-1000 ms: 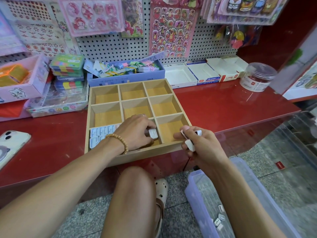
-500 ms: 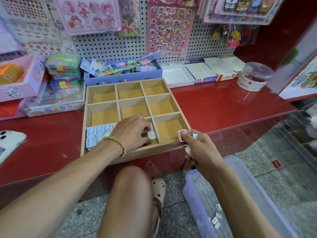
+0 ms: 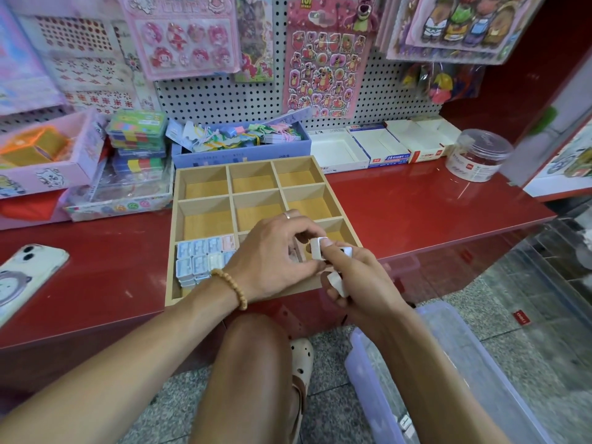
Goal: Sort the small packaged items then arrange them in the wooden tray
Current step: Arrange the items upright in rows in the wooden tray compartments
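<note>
Both hands over wooden tray [image 3: 205, 181], left hand [image 3: 272, 261] apparently pinching white packet [image 3: 317, 251], right hand [image 3: 358, 277] gripping several

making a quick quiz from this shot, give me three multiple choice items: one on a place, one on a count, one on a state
1. Where in the wooden tray do the arranged small packets lie?
A near-left compartment
B far-right compartment
C centre compartment

2. How many compartments has the tray?
A four
B six
C nine

3. What is the right hand doing?
A lying flat on the red counter
B holding white packets
C gripping the phone

Answers: 1 A, the packets fill the near-left cell; 2 C, three rows of three; 3 B, its fingers curl round white packets.
</note>
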Motion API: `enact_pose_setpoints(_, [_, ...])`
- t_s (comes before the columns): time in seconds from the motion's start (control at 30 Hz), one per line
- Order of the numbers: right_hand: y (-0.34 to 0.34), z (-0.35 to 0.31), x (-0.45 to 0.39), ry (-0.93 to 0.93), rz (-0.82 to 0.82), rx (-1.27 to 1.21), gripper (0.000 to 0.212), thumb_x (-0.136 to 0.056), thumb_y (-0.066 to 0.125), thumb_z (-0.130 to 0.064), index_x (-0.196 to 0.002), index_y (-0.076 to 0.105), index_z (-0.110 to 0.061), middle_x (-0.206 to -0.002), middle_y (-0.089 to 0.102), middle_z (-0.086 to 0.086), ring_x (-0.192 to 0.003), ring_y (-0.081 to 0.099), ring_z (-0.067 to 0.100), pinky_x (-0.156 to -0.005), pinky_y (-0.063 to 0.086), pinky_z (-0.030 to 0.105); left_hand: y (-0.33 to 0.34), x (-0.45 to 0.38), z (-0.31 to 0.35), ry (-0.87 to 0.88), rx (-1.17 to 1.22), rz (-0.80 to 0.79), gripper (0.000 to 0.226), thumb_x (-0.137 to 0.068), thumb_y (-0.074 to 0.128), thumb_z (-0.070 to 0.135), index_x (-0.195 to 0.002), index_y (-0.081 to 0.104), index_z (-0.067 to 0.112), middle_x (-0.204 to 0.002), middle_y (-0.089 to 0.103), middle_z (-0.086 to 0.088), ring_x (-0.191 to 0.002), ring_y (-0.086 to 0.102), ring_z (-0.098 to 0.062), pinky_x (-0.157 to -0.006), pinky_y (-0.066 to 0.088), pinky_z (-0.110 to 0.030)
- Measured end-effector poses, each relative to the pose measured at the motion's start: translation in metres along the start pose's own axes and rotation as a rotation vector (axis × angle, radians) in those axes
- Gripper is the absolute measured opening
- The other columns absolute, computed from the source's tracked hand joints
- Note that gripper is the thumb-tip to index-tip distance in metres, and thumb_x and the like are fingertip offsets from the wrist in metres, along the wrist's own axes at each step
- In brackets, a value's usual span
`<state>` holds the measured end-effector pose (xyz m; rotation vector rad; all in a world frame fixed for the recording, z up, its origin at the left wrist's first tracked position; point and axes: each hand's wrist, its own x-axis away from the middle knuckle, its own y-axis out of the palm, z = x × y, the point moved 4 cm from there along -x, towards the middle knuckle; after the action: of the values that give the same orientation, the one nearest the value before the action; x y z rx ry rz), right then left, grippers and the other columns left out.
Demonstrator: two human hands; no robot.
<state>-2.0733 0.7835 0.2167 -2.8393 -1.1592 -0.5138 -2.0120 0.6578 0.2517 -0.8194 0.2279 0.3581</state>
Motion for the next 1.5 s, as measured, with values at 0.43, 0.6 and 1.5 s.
enact_pose_setpoints(0.43, [0.013, -0.017, 0.000, -0.223, 0.008, 0.407, 0.050, -0.105, 0.046, -0.032, -0.093, 0.056, 0.015, -0.047, 0.044, 0.006, -0.039, 0.042, 0.011, -0.040, 0.031, 0.016, -0.014, -0.001, 0.005, 0.000, -0.172, -0.040, 0.032, -0.067, 0.061, 0.031, -0.095, 0.072, 0.018, -0.086, 0.066, 0.007, -0.080, 0.061, -0.013, -0.075, 0.051, -0.035])
enact_pose_setpoints(0.6, [0.013, -0.011, 0.002, -0.112, -0.145, 0.193, 0.036, -0.105, 0.045, -0.035, -0.091, 0.061, -0.006, -0.050, 0.045, 0.002, -0.040, 0.040, 0.008, -0.039, 0.028, 0.018, -0.028, 0.000, 0.001, -0.063, -0.015, -0.073, 0.035, -0.064, 0.087, 0.018, -0.096, 0.075, 0.018, -0.085, 0.063, 0.011, -0.074, 0.062, -0.010, -0.070, 0.053, -0.023])
enact_pose_setpoints(1.5, [-0.035, 0.015, -0.018, -0.037, 0.150, -0.193, 0.026, -0.091, 0.070, -0.024, -0.066, 0.073, -0.015, -0.071, 0.041, 0.012, -0.040, 0.020, 0.008, -0.035, 0.015, 0.019, 0.005, -0.007, -0.062, -0.192, -0.717, -0.296, 0.039, -0.078, 0.070, 0.053, -0.109, 0.070, 0.030, -0.106, 0.062, 0.006, -0.097, 0.061, -0.020, -0.076, 0.051, -0.032])
